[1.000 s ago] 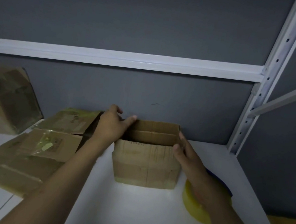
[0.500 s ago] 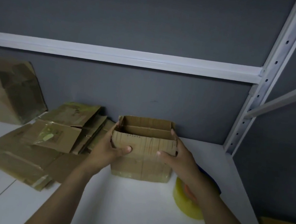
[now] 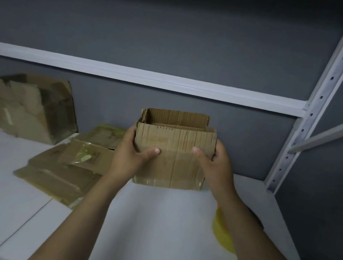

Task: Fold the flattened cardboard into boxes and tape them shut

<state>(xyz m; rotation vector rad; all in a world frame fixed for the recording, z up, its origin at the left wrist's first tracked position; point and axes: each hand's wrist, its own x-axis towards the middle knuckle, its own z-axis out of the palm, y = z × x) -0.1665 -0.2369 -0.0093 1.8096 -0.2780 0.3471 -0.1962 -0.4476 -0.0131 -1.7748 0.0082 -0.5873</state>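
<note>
Yellow tape roll sits nearest you on the white shelf surface, partly behind yr R forearm; yr L hand & R hand grip the open-topped cardboard box by its sides, thumbs on its front, mid-shelf; flattened cardboard stack lies left of it; crumpled box farther back-left, by the grey wall.

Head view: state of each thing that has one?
box: upright, top open, held on both sides.
left hand: grips the box's left side.
right hand: grips the box's right side.
tape roll: lying on the table, partly hidden.
cardboard stack: flattened, lying left of the box.
</note>
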